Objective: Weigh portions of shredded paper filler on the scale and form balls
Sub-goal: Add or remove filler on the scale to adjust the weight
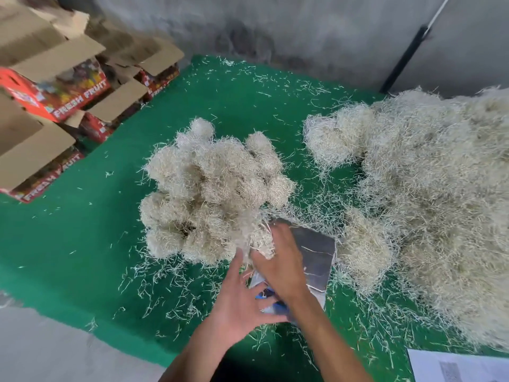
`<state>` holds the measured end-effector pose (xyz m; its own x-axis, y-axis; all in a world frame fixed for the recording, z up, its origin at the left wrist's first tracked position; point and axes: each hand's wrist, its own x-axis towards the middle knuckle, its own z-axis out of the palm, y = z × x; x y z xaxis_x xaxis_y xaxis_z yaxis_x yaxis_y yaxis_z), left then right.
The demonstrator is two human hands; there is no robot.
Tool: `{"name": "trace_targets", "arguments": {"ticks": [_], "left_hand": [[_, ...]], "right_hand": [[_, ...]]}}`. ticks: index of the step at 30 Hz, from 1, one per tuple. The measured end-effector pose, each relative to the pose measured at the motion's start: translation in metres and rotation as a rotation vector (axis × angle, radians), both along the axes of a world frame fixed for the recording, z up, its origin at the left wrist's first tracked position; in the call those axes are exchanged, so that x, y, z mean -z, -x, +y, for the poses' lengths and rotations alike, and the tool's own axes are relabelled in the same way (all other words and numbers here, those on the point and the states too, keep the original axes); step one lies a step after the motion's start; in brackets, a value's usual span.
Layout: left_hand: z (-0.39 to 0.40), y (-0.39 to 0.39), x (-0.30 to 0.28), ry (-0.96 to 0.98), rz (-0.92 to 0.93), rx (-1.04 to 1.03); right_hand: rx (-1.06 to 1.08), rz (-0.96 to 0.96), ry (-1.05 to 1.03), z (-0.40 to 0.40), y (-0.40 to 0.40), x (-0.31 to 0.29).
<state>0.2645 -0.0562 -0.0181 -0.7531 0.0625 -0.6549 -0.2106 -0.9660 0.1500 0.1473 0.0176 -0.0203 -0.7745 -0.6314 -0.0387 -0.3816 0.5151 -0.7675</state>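
Shredded paper filler (429,205) is lying in a big loose heap across the right side of the frame, on a green mat (82,238). Left of centre, a pile of finished balls (209,188) is sitting on the same mat. Between the two, low in the middle, a scale (316,252) with a shiny metal plate is showing partly from under the hands. The right hand (281,260) is reaching up and left over the scale, its fingers curling around a small clump of filler (263,244) at the near edge of the ball pile. The left hand (242,301) is hovering just below, fingers spread and straight, holding nothing. Stacked fruit cartons (55,97) are filling the upper left corner, and a printed sheet (457,365) is lying at the lower right. The step appears to be setting a formed ball onto the pile. Next would call for pulling a fresh portion from the heap onto the bare plate.
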Motion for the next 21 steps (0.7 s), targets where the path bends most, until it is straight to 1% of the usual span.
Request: {"name": "trace_targets", "arguments": {"ticks": [1, 2, 3, 4, 5, 6, 7, 8, 10, 12, 13, 14, 15, 16, 17, 18, 19, 21], "left_hand": [[-0.004, 0.010, -0.011, -0.006, 0.044, -0.006], [-0.007, 0.020, -0.021, 0.039, 0.034, -0.045], [-0.011, 0.030, -0.028, 0.112, -0.008, -0.114], [-0.015, 0.037, -0.034, 0.198, -0.050, -0.178], [-0.019, 0.044, -0.039, 0.279, -0.095, -0.208], [-0.022, 0.050, -0.040, 0.336, -0.135, -0.217], [-0.023, 0.055, -0.041, 0.350, -0.160, -0.224], [-0.022, 0.059, -0.042, 0.361, -0.168, -0.215], [-0.020, 0.064, -0.046, 0.395, -0.099, -0.177], [-0.020, 0.063, -0.049, 0.369, 0.029, -0.088], [-0.022, 0.059, -0.050, 0.324, 0.105, -0.050], [-0.027, 0.055, -0.052, 0.262, 0.154, -0.049], [-0.034, 0.052, -0.056, 0.192, 0.200, -0.086], [-0.042, 0.049, -0.057, 0.141, 0.191, -0.152], [-0.050, 0.046, -0.056, 0.044, 0.158, -0.232], [-0.058, 0.046, -0.058, -0.003, 0.110, -0.298], [-0.066, 0.044, -0.057, -0.032, 0.083, -0.342], [-0.073, 0.039, -0.047, 0.092, 0.079, -0.301]], "right_hand": [[-0.014, -0.056, 0.035, -0.003, -0.014, -0.006], [-0.005, -0.086, 0.046, -0.004, -0.025, -0.008], [0.024, -0.046, 0.047, -0.004, -0.032, -0.010], [0.054, 0.061, 0.049, -0.003, -0.036, -0.012], [0.080, 0.173, 0.063, -0.002, -0.036, -0.013], [0.106, 0.245, 0.097, -0.003, -0.034, -0.014], [0.122, 0.247, 0.140, -0.006, -0.033, -0.017], [0.132, 0.193, 0.182, -0.011, -0.033, -0.024], [0.155, 0.047, 0.227, -0.022, -0.029, -0.033], [0.202, -0.088, 0.266, -0.028, -0.016, -0.040], [0.235, -0.182, 0.294, -0.031, -0.008, -0.045], [0.245, -0.233, 0.301, -0.032, -0.002, -0.050], [0.210, -0.192, 0.302, -0.034, 0.003, -0.054], [0.154, -0.065, 0.270, -0.037, 0.004, -0.057], [0.085, 0.060, 0.243, -0.039, 0.001, -0.057], [0.017, 0.165, 0.229, -0.040, -0.002, -0.055], [-0.045, 0.224, 0.247, -0.041, -0.006, -0.054], [-0.181, 0.317, 0.282, -0.041, -0.021, -0.046]]}}
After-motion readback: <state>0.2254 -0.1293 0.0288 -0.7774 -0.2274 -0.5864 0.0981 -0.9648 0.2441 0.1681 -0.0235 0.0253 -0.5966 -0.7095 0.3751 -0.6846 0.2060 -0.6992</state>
